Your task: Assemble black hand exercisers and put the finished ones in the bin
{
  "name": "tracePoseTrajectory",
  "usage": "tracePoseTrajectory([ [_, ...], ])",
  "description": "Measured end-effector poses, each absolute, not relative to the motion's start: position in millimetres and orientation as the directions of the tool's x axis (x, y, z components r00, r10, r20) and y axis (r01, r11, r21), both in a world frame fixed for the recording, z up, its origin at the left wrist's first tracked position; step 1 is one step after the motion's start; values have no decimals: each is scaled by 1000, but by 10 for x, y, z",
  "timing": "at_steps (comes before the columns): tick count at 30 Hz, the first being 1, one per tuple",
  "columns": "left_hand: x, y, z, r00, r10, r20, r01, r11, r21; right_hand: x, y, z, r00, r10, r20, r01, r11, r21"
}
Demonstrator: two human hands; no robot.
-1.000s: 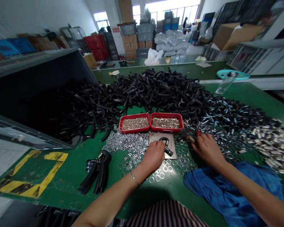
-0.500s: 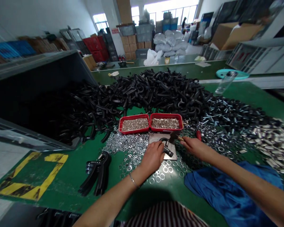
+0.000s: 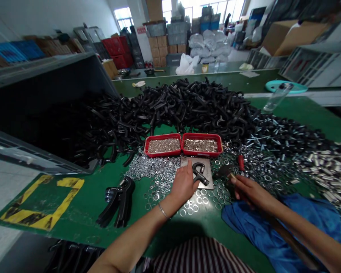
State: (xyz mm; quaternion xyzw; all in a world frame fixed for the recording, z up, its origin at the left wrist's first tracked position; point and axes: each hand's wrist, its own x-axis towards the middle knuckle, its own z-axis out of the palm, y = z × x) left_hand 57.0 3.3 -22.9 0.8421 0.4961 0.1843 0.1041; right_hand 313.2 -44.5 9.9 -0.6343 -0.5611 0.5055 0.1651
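Note:
My left hand (image 3: 184, 184) lies at the left edge of a small metal plate (image 3: 207, 162), its fingers stretched out. Beside its thumb, a black hook-ended handle part (image 3: 200, 176) with a shiny metal pin rests on the plate. I cannot tell whether the thumb touches it. My right hand (image 3: 248, 189) is closed around the handle of a hammer, whose dark head (image 3: 225, 171) is right of the plate, apart from the part. Thin metal rings (image 3: 199, 200) lie scattered in front of the plate.
Two red trays (image 3: 162, 154) of small metal pins stand behind the plate. Black handles (image 3: 187, 102) are heaped beyond. An assembled hand grip (image 3: 119, 203) lies left, a red-handled tool (image 3: 241, 162) and blue cloth (image 3: 244, 220) right. A grey crate (image 3: 102, 77) borders the left.
My right hand has drawn the hammer back to the right, away from the handle part. My left hand has loosened its hold on the part, its fingers now straightened.

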Motion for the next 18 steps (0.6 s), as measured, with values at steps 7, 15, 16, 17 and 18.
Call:
tracePoseTrajectory([
  [7,570,40,-223,437,873,217,787,-488,377,2996,-669,281,-64,974,-216,665,-120,-737],
  [15,563,22,-299,433,864,257,781,-502,371,2701,-162,309,-298,909,-290,808,78,-584],
  [16,553,34,-280,439,863,250,766,-505,399,2765,-190,250,-293,897,-331,741,-5,-671],
  [17,541,51,-253,440,866,237,746,-499,440,2841,-246,187,-272,885,-377,663,-111,-740],
  [18,526,73,-221,432,877,212,722,-477,501,2925,-320,127,-232,876,-423,590,-219,-777],
])
